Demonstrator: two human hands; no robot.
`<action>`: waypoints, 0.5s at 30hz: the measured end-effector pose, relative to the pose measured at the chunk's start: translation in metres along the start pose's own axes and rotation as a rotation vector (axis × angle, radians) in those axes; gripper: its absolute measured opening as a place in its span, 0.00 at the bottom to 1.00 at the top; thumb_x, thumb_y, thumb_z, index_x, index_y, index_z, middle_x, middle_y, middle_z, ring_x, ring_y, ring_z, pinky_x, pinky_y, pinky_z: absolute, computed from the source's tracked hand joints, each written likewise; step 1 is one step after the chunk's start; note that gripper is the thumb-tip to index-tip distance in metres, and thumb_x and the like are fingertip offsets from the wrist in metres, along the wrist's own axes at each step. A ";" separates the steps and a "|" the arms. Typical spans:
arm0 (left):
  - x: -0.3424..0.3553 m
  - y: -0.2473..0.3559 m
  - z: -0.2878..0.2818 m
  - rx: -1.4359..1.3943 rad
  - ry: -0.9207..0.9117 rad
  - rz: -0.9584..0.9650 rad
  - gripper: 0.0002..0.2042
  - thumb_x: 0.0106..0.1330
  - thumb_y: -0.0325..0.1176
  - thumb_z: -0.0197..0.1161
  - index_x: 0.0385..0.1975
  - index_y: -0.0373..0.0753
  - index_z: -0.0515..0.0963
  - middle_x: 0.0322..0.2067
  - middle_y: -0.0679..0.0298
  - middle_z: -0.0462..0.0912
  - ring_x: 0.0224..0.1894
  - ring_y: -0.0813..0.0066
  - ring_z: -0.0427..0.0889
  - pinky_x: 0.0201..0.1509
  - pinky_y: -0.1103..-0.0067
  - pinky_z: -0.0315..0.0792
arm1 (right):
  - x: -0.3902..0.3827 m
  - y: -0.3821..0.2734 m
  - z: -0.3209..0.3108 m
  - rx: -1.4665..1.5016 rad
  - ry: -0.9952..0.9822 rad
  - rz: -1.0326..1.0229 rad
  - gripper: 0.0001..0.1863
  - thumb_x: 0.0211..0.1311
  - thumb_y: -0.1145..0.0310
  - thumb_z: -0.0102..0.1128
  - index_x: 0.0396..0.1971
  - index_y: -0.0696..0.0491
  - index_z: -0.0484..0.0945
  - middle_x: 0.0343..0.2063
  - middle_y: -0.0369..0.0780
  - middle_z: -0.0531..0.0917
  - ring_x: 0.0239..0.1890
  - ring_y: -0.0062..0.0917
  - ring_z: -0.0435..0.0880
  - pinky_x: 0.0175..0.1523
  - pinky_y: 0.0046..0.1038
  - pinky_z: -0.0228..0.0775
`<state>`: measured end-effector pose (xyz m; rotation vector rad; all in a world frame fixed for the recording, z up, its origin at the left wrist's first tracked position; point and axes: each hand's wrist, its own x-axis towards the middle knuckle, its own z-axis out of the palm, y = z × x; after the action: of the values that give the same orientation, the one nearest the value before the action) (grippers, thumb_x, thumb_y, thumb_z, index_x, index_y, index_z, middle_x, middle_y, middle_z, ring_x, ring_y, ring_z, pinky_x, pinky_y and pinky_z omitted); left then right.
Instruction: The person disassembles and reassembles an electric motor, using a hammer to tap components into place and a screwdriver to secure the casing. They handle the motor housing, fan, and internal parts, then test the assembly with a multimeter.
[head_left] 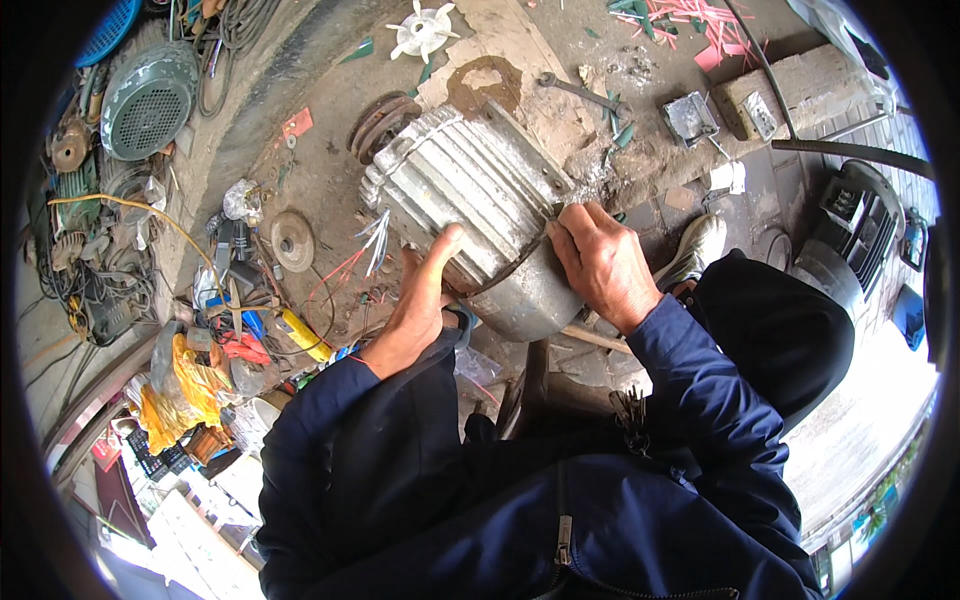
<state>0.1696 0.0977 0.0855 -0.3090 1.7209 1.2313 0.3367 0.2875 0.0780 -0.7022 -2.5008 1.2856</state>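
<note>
An electric motor [465,185] with a grey finned housing lies tilted in front of me. Its rounded end cover [530,295] is nearest to me, and a grooved pulley [372,125] sits at the far left end. Several loose wire ends [376,243] stick out on its left side. My left hand [415,305] grips the motor's left side, thumb up against the fins, the other fingers partly hidden. At the right of the seam between housing and cover, my right hand [603,262] is closed with fingers curled together; whatever they pinch is hidden.
Beyond the motor lie a white plastic fan [422,30] and a wrench [582,93]. A small metal box [690,118] rests near a wooden beam [800,85]. Cables, bags and tools crowd the left, with a grey fan cover [150,105]. Another motor [850,230] stands right.
</note>
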 end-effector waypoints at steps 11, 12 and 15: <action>-0.003 0.002 0.002 -0.029 -0.011 -0.009 0.39 0.69 0.56 0.69 0.72 0.39 0.62 0.64 0.56 0.74 0.63 0.62 0.77 0.63 0.62 0.76 | 0.000 -0.001 0.000 -0.130 -0.035 -0.029 0.09 0.70 0.69 0.62 0.35 0.57 0.72 0.29 0.48 0.77 0.34 0.47 0.84 0.37 0.44 0.80; -0.003 0.002 0.002 -0.032 -0.006 -0.006 0.39 0.69 0.56 0.69 0.72 0.39 0.62 0.64 0.56 0.74 0.63 0.62 0.77 0.63 0.62 0.76 | 0.000 -0.001 0.001 -0.124 -0.028 -0.031 0.10 0.70 0.68 0.63 0.35 0.57 0.73 0.29 0.48 0.77 0.34 0.47 0.84 0.37 0.44 0.79; -0.003 0.005 0.002 -0.038 -0.019 -0.024 0.39 0.68 0.56 0.70 0.72 0.40 0.63 0.64 0.57 0.74 0.63 0.62 0.77 0.62 0.61 0.77 | -0.002 0.001 0.004 -0.080 0.018 -0.012 0.10 0.69 0.68 0.64 0.36 0.57 0.73 0.29 0.49 0.78 0.33 0.49 0.84 0.37 0.44 0.78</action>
<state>0.1695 0.1009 0.0907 -0.3388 1.6750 1.2471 0.3370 0.2842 0.0749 -0.7125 -2.5502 1.1751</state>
